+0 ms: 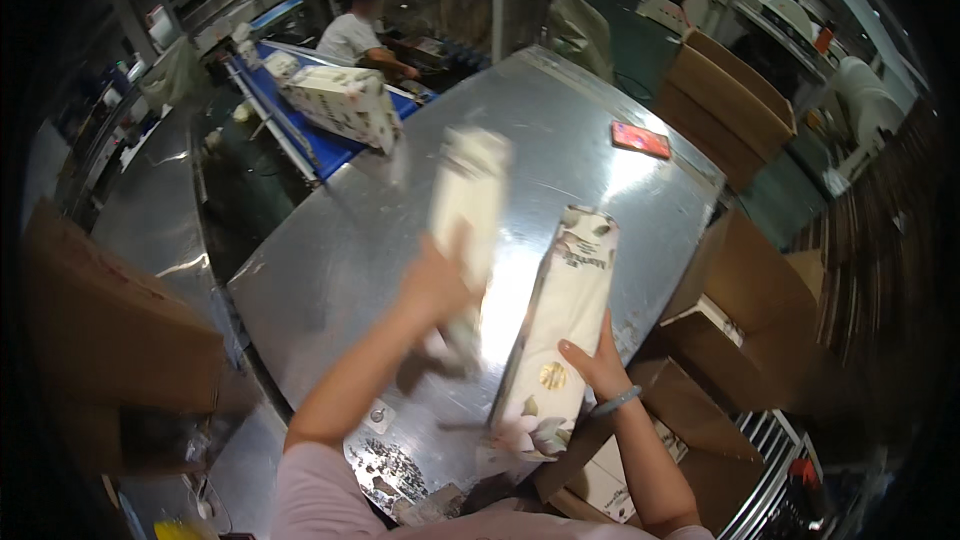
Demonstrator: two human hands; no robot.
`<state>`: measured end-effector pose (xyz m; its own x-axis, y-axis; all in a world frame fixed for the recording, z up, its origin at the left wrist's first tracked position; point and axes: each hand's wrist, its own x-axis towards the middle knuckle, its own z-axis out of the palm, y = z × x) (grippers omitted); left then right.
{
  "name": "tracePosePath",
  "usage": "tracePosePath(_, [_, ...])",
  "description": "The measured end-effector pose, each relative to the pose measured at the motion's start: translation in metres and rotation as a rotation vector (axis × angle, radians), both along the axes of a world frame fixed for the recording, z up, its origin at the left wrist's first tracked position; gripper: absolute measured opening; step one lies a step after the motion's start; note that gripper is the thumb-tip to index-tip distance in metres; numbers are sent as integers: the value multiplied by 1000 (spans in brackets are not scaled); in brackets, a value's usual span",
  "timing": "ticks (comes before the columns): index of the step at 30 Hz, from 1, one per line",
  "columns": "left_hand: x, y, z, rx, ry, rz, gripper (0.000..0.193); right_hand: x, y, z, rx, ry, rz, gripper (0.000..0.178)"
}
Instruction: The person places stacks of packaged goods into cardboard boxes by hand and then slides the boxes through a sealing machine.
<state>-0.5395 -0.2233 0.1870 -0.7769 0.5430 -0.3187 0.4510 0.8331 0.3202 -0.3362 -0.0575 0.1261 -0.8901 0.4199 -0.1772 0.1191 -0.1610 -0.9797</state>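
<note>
My left hand [437, 283] is closed around a long, pale, soft-looking pack [470, 185], smeared by motion and held over the metal table [350, 250]. In my right hand [598, 364] is a similar long wrapped pack [560, 325], white with a floral print and a gold round mark. The thumb lies on its upper face and the fingers go round its right side. This pack is tilted, its far end pointing away from me, near the table's right edge. Between the two packs a strip of shiny tabletop shows.
Beyond the table's far left edge, a blue conveyor [335, 157] carries more floral packs [340, 98]. A red phone [640, 140] lies at the table's far right. Cardboard boxes [725, 105] stand along the right, some with packs inside. Another carton [140, 310] is at left. A co-worker [350, 38] sits beyond the conveyor.
</note>
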Motion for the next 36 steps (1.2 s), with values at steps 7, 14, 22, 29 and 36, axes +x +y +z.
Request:
tracePosePath(7, [26, -8, 2, 373, -268, -305, 81, 33, 11, -4, -197, -104, -51, 57])
tracePosePath(14, [-217, 48, -2, 30, 310, 396, 68, 25, 13, 8, -196, -155, -10, 61])
tracePosePath(22, [-108, 12, -20, 305, 295, -244, 35, 4, 29, 12, -307, -211, -136, 56])
tracePosePath(29, [-28, -53, -23, 737, -27, 36, 46, -1, 29, 19, -376, -298, 52, 62])
tracePosePath(36, [-5, -81, -77, 673, -1233, 329, 56, 40, 17, -3, -513, -328, 67, 63])
